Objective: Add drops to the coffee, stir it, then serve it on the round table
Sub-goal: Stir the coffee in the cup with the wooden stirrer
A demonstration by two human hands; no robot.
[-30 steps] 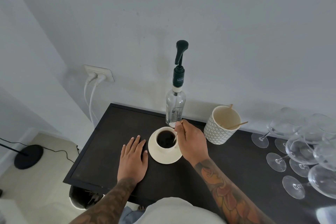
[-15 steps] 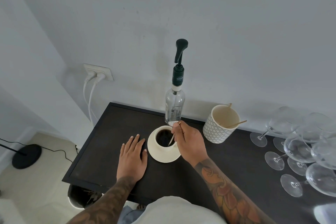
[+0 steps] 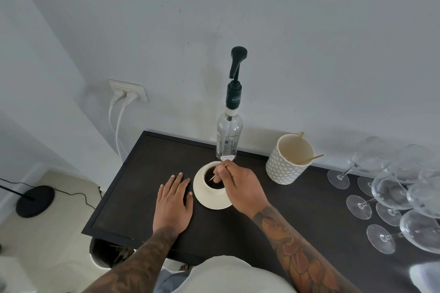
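The coffee cup [image 3: 212, 182] stands upright on its pale saucer [image 3: 202, 195], near the back edge of the dark table [image 3: 133, 188] and just in front of the glass bottle [image 3: 229, 137] with a dark pump on top. The cup is full of black coffee. The right hand [image 3: 240, 188] is over the right side of the cup, and its fingers are pinched together on a thin wooden stick [image 3: 217, 173]. The long axis of the stick runs diagonally: the upper end points to the back and right, above the fingers, and the lower end points to the front and left, down into the coffee. The left hand [image 3: 173, 202] lies flat on the table just beside the saucer, with the fingers stretched and a little apart, holding nothing.

Compared with half a second ago, the stick leans more and its lower end is now nearer to the left side of the cup. The left hand has not moved, and the cup and saucer are in the same place.

At the right of the cup stands a patterned beaker [image 3: 285, 164] with more sticks in it, and further right there are several wine glasses [image 3: 395, 188]. The table stands against a plain pale wall [image 3: 285, 43]. On the wall at the left is a socket [image 3: 129, 90] with two white plugs, and on the light floor below is a round black base [image 3: 35, 201] with a cable.
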